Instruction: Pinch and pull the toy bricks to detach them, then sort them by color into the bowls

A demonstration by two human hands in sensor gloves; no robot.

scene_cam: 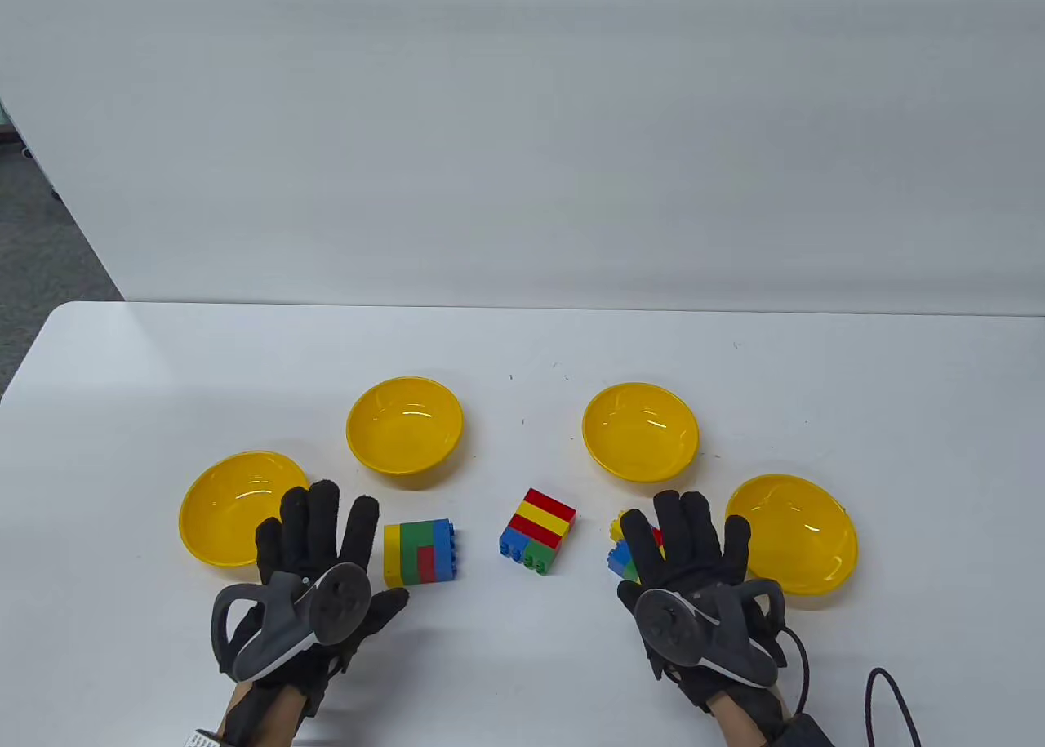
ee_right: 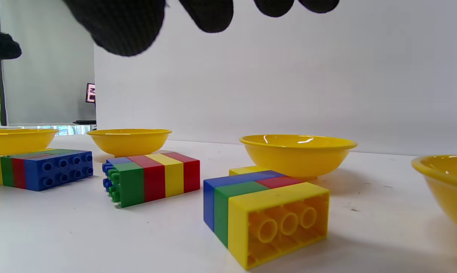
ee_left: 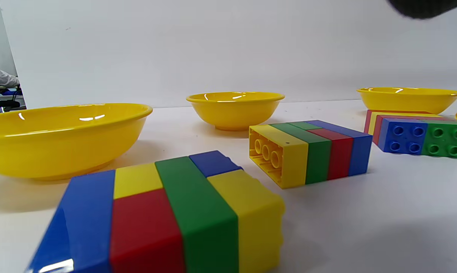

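Four yellow bowls sit in a curve on the white table (scene_cam: 522, 355): the far-left bowl (scene_cam: 233, 506), the left bowl (scene_cam: 404, 424), the right bowl (scene_cam: 641, 430) and the far-right bowl (scene_cam: 796, 531). They look empty, so I think no brick has been sorted yet. The brick blocks lie inside the curve, near the hands, so each one is a short reach from a bowl. One block (scene_cam: 420, 553) lies just beside the left hand (scene_cam: 314, 567). A middle block (scene_cam: 539, 531) lies between the hands. A third block (scene_cam: 624, 551) is partly under the right hand (scene_cam: 690, 567). The left wrist view shows one more block (ee_left: 168, 216) under the left hand. Both hands are spread flat with straight fingers, and they hold nothing. They seem to hover over the blocks, ready to pinch. Every block is still stuck together in stripes of red, yellow, green and blue.
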